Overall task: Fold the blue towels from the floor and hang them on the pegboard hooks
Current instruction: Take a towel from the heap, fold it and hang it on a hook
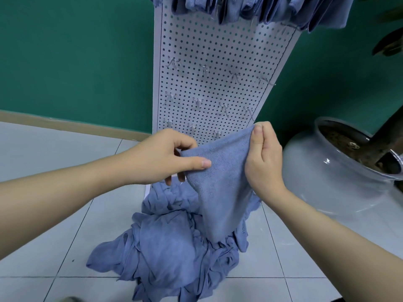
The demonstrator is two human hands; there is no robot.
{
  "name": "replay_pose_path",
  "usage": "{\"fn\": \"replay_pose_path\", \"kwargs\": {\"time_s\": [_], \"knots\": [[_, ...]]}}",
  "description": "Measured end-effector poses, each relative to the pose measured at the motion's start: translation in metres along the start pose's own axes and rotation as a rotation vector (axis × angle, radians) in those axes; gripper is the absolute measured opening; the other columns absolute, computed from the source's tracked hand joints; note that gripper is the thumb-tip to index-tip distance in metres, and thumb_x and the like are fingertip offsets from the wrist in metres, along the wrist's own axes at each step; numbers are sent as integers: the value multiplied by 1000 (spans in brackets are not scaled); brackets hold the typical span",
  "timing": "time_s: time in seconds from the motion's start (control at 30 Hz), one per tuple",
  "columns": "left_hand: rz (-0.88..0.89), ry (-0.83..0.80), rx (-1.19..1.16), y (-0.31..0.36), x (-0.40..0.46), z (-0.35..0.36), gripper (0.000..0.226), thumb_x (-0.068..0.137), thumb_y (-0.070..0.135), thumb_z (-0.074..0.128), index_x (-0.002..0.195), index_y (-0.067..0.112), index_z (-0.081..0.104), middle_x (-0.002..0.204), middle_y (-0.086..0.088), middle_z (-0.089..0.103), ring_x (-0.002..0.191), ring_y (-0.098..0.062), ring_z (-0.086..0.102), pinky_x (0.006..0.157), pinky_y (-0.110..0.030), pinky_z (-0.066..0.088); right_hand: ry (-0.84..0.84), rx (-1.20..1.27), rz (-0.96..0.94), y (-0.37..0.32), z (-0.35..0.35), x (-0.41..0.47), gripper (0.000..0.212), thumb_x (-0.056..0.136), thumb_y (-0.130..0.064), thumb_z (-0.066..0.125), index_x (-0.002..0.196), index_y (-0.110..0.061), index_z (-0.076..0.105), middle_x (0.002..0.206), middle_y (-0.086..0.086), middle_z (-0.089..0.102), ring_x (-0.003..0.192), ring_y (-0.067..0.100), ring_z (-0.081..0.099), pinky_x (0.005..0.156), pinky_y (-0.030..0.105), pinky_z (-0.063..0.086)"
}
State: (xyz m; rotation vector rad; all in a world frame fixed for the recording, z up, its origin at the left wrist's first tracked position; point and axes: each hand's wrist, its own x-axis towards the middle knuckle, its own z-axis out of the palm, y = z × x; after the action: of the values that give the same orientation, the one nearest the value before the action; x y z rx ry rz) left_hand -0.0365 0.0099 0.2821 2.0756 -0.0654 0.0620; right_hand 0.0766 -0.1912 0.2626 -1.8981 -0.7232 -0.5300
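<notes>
A blue towel point(220, 182) hangs between my two hands in front of the white pegboard point(209, 51). My left hand point(161, 158) pinches its left upper edge between thumb and fingers. My right hand point(263, 155) pinches the upper right corner, raised a little higher. The towel droops down onto a heap of crumpled blue towels point(172, 247) on the tiled floor at the pegboard's foot. Several empty metal hooks point(205, 69) stick out of the board's middle and lower rows. Folded blue towels point(261, 7) hang along the top row.
A large grey ceramic plant pot point(327, 171) with soil and a trunk stands on the floor to the right, close to my right forearm. A green wall runs behind. Pale floor tiles point(65, 192) spread to the left.
</notes>
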Motion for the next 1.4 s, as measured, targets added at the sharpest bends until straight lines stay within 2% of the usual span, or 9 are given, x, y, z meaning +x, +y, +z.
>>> {"fn": "replay_pose_path", "kwargs": {"time_s": [0.1,0.3,0.5,0.63,0.73,0.87,0.97,1.2,1.4], "knots": [[-86,-118,106,-5,-1,-5,34,90,41,73,64,21,67,67,-1,68,69,-21,72,51,-33,56,-113,-65,-25,10,-6,0,29,110,-21,34,83,-12,40,66,-4,32,62,13,31,60,27,28],[56,103,295,-6,0,-7,48,89,39,74,65,11,45,56,2,50,50,-6,39,51,-26,31,-178,7,196,11,-6,1,38,99,-41,63,85,-6,57,64,0,52,62,7,45,63,27,39],[162,404,-158,-2,-3,6,30,94,18,73,90,25,44,72,-20,64,56,-26,54,54,-35,45,-476,569,750,-6,-8,13,66,78,-44,78,113,11,69,113,24,75,106,34,73,97,47,56],[-64,383,-469,-7,1,8,30,95,9,70,121,19,59,89,-7,80,77,-16,73,65,-29,60,-492,621,699,1,-11,16,58,87,-38,71,125,7,67,125,24,71,109,30,69,103,44,52],[-186,339,-474,-15,3,3,15,95,13,69,108,6,74,90,-7,80,79,-15,71,64,-26,60,-485,536,650,7,-12,14,56,86,-42,71,118,3,72,120,22,73,99,23,67,92,40,50],[-128,417,-462,-15,7,5,18,94,21,72,105,8,76,96,-16,79,81,-19,70,66,-30,57,-456,531,646,2,-11,12,55,87,-41,71,115,7,71,116,21,75,94,24,70,88,44,56],[-192,234,-454,-12,8,8,41,77,36,80,112,17,74,100,-1,80,90,-13,77,67,-24,59,-419,542,645,-2,-9,10,51,94,-36,69,117,10,69,115,25,74,95,30,71,91,49,58],[-242,276,-368,-21,9,10,27,81,10,84,106,13,77,92,4,80,84,-10,77,62,-20,58,-322,517,592,-6,-2,3,28,98,-25,70,93,1,76,91,14,75,81,21,69,70,34,58],[-172,310,-235,-19,6,13,39,73,16,92,108,24,78,100,14,79,96,-3,74,87,-27,59,-274,542,595,-18,7,-7,42,96,-32,74,93,9,71,91,20,72,84,25,65,80,48,56]]}}
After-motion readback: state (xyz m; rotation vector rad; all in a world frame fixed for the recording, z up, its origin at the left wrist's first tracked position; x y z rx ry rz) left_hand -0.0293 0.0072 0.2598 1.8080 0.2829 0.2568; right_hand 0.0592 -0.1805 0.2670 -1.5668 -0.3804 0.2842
